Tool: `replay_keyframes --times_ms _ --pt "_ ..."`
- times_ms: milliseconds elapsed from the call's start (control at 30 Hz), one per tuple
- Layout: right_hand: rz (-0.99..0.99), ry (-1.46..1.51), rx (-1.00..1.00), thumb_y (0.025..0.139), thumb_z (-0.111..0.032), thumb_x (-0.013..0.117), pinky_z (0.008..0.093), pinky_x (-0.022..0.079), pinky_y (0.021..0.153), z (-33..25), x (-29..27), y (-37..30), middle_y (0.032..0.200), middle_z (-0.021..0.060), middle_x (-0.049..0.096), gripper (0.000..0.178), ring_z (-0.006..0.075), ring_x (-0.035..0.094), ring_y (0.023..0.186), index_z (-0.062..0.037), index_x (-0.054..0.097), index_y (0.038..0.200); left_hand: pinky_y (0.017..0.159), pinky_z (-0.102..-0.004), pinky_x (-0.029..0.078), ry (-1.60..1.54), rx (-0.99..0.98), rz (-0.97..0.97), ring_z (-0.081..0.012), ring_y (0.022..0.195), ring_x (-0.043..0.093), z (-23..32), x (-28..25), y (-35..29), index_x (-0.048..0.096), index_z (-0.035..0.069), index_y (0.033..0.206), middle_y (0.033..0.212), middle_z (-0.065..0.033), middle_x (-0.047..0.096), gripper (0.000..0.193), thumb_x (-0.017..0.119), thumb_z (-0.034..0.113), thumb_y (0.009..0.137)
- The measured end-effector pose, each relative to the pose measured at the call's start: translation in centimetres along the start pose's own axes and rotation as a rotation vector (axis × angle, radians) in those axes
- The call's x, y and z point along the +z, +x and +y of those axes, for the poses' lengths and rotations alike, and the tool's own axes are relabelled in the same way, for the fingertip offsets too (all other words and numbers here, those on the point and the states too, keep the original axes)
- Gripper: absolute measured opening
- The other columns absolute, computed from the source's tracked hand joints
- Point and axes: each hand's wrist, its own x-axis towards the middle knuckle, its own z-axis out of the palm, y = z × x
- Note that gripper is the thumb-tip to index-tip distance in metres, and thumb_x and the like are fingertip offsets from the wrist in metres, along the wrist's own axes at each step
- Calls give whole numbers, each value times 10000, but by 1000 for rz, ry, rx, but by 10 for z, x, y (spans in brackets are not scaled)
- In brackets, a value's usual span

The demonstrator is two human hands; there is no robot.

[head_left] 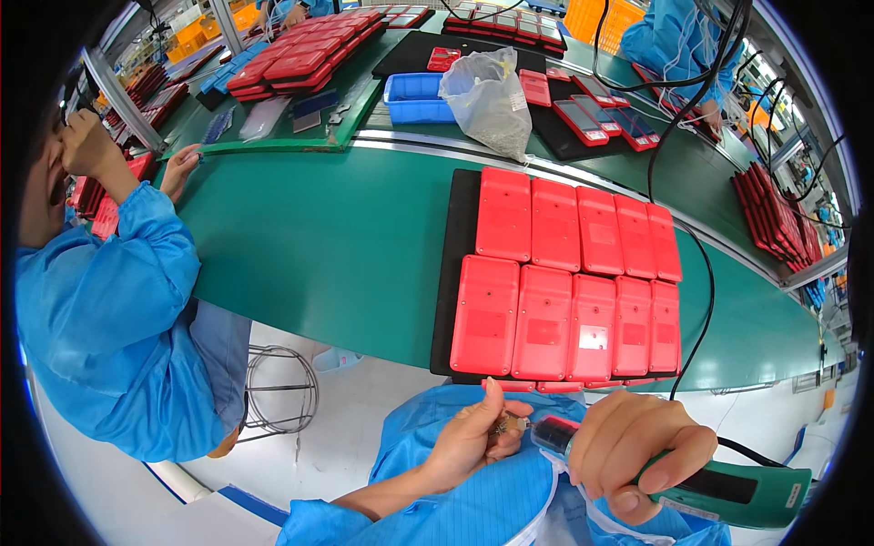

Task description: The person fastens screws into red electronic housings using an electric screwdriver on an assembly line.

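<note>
Low in front of my body, my left hand (462, 439) is cupped, its fingers curled around a small heap of metal screws (506, 425). My right hand (637, 446) grips a green and black electric screwdriver (751, 494). Its tip points left and meets the screws at my left fingers; whether a screw sits on the bit is too small to tell. Just beyond both hands, red plastic device housings (485, 314) lie back side up in two rows on a black mat (442, 309). More red edges show below the mat's near side.
A blue bin (419, 98) and a clear plastic bag (492, 102) stand across the green bench (300, 227). Stacked red housings (305, 56) lie far left. A co-worker in blue (109, 318) sits at left. A black cable (706, 300) runs down the right side.
</note>
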Motion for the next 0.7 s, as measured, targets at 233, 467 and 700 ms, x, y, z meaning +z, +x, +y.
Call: replay_keyframes --times_ms 233,467,700 --pt "-81 2 -8 732 26 584 272 457 373 0 1 2 564 63 532 268 146 510 399 -66 397 901 432 -210 249 97 39 -11 -85 453 269 1 3 -1 471 -14 932 543 -7 337 595 196 512 887" --pt "-72 12 -15 725 39 580 274 456 374 1 2 1 560 67 534 274 152 508 396 -61 394 899 426 -208 247 94 56 24 -80 443 260 1 3 -2 462 -16 897 537 -6 334 591 191 508 890" --pt "-111 -6 15 704 62 581 282 457 376 2 -1 2 561 67 536 283 157 501 393 -64 402 882 429 -207 247 127 57 37 -77 455 273 1 5 1 475 -8 896 539 -5 352 589 190 508 890"
